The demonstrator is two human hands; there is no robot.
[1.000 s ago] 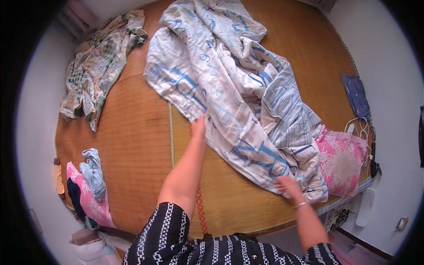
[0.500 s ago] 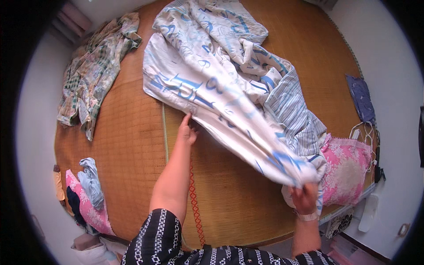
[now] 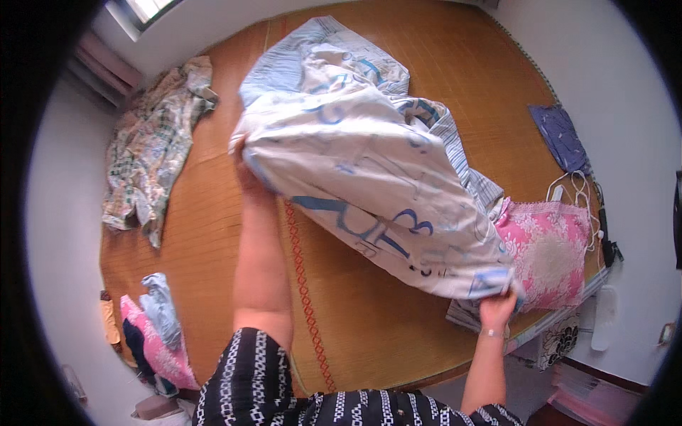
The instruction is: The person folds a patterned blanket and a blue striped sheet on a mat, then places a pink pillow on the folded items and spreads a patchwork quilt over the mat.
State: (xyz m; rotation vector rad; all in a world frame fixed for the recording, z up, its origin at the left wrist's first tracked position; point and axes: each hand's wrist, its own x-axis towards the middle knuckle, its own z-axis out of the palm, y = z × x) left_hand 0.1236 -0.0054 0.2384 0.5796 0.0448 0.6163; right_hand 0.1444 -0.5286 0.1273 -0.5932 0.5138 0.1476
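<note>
A white quilt [image 3: 369,170] printed with blue letter and number shapes is stretched between my two hands above the mat. Its striped side shows at the far end and along the right, where it lies bunched. My left hand [image 3: 249,167] grips the near left part of the edge, the fingers partly hidden by cloth. At the near right corner, my right hand [image 3: 499,305] is closed on the quilt's edge. Just beyond that hand lies a pink floral pillow [image 3: 547,248] with a pale, worn-looking middle.
A woven brown mat [image 3: 341,341] covers the bed. Crumpled patterned cloth [image 3: 153,142] lies at the left. Nearer are another pink pillow [image 3: 163,351] and light blue cloth [image 3: 162,312]. At the right edge are a folded dark blue cloth [image 3: 559,137] and white cables [image 3: 579,188].
My left hand has moved left and farther away, carrying the quilt's edge with it. The quilt has spread and billowed between my hands, and striped fabric now shows at its far left.
</note>
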